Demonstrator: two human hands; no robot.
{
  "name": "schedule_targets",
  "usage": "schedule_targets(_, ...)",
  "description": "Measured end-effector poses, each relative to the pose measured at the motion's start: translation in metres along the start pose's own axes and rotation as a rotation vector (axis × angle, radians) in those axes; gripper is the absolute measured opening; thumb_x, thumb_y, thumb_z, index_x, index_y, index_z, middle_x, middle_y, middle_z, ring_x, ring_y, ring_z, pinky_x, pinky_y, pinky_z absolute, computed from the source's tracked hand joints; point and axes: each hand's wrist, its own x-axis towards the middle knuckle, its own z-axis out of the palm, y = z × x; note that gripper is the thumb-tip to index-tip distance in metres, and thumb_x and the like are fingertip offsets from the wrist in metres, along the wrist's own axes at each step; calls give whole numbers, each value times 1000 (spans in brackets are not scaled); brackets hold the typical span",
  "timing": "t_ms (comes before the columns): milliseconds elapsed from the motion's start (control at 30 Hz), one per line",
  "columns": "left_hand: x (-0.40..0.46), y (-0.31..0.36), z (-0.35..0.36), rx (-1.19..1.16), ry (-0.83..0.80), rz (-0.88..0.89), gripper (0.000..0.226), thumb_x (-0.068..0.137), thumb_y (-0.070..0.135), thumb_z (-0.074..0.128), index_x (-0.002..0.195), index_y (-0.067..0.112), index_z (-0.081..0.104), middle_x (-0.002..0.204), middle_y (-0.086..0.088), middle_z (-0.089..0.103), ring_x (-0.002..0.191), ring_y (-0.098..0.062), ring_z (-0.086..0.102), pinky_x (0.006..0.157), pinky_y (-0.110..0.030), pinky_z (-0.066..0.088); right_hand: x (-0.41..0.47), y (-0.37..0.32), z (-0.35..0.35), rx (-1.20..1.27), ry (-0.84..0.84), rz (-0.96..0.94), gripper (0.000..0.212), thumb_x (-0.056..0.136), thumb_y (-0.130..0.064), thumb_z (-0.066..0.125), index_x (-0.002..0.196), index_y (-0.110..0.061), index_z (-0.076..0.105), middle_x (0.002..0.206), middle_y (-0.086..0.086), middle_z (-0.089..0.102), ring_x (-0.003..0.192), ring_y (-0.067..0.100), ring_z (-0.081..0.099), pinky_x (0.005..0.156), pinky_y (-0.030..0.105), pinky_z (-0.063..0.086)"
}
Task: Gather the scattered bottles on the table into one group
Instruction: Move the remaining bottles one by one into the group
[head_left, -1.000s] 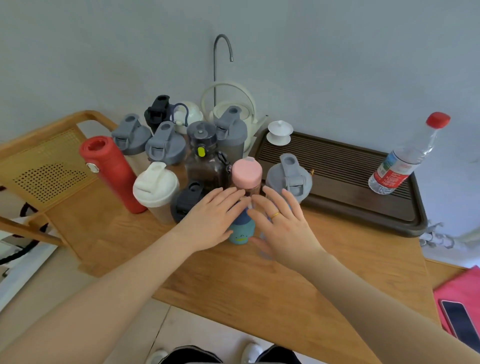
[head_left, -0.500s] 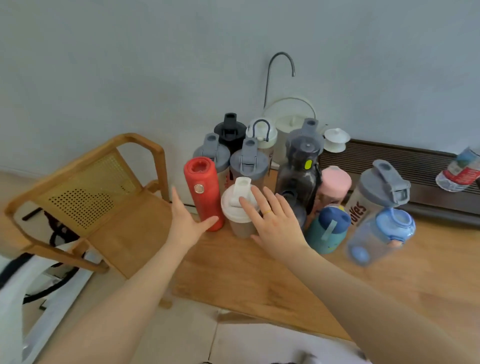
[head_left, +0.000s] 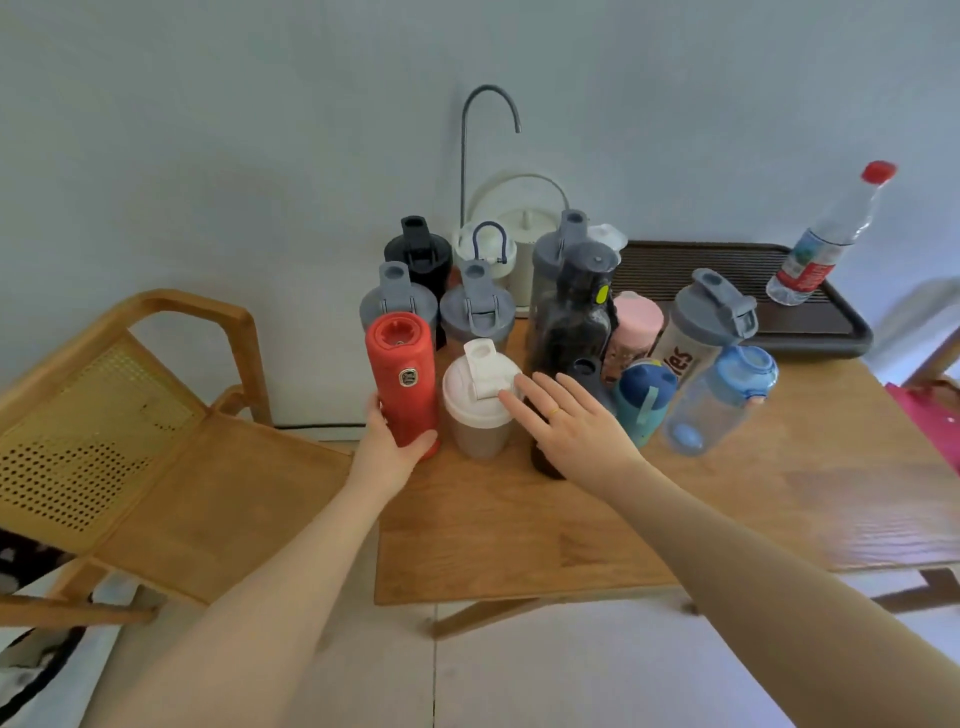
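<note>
Several bottles stand bunched at the back left of the wooden table (head_left: 623, 519). My left hand (head_left: 387, 449) grips the base of the red bottle (head_left: 402, 371) at the group's left edge. My right hand (head_left: 569, 423) is flat with straight fingers, its fingertips touching the white-lidded shaker (head_left: 480, 397); a dark bottle (head_left: 545, 460) is mostly hidden beneath its palm. To the right stand a teal bottle (head_left: 644, 400), a clear blue bottle (head_left: 719, 400), a pink-lidded bottle (head_left: 636, 332) and a grey-lidded shaker (head_left: 698, 332). A red-capped water bottle (head_left: 826, 244) stands apart on the dark tray (head_left: 810, 327).
A wooden chair (head_left: 156, 431) with a cane back stands left of the table. A white kettle (head_left: 524, 228) and a curved metal spout (head_left: 467, 135) sit against the wall behind the bottles. Something pink (head_left: 930, 426) lies at the right edge.
My left hand has closed around the red bottle's base. My right hand stayed by the white-lidded shaker. The view shifted, bringing the water bottle on the tray into sight.
</note>
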Motion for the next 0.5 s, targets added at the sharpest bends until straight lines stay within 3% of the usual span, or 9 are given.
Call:
schedule_targets(100, -10, -3, -7, 76, -61, 21, 88, 81, 25, 67, 144, 16, 6, 149, -8, 31, 122, -28, 50, 100, -39, 39, -11, 4, -8, -53, -77, 28, 77, 67, -22, 77, 135, -13, 42, 139, 12, 50, 128, 30, 47, 107, 46, 26)
schedule_targets(200, -24, 2, -9, 83, -47, -6, 97, 80, 29, 68, 145, 17, -3, 154, -10, 18, 129, -29, 43, 108, -44, 35, -16, 4, -23, 21, -209, 231, 91, 67, -40, 76, 142, -16, 30, 150, 14, 33, 139, 35, 29, 112, 50, 14)
schedule_targets(300, -41, 9, -4, 102, -32, 9, 87, 82, 21, 67, 144, 11, 6, 151, -12, 26, 129, -29, 41, 103, -33, 33, -16, 5, -25, 156, -319, 327, 85, 85, -30, 61, 147, -18, 3, 158, 12, 7, 145, 33, 7, 116, 45, 18)
schedule_targets(400, -55, 12, 1, 168, -66, 33, 75, 81, 20, 67, 139, 10, 22, 144, -10, 36, 127, -25, 41, 99, -28, 34, -17, 8, -24, 160, -328, 294, 79, 89, -14, 55, 147, -17, 1, 158, 13, 4, 145, 32, 3, 115, 42, 23)
schedule_targets(500, -66, 13, 6, 262, -126, 39, 83, 82, 28, 65, 144, 12, 12, 151, -11, 25, 135, -24, 31, 109, -35, 30, -22, 8, -23, 155, -294, 295, 72, 92, -6, 47, 147, -16, 2, 158, 15, 2, 145, 32, 1, 115, 41, 22)
